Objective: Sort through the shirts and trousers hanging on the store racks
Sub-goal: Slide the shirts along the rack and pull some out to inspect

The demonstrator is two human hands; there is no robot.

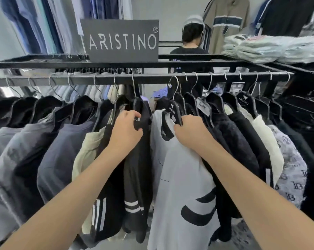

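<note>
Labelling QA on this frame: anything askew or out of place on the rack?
One black hanger just right of the parted gap rides higher than its neighbours, tilted. Folded shirts lie piled on the rack top, far right, not hung. No visible damage.

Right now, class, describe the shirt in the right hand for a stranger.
Under the grey brand sign on the rack, the right hand grips a pale grey shirt. Unlike the black shirts beside it, it has curved black patches.
</note>
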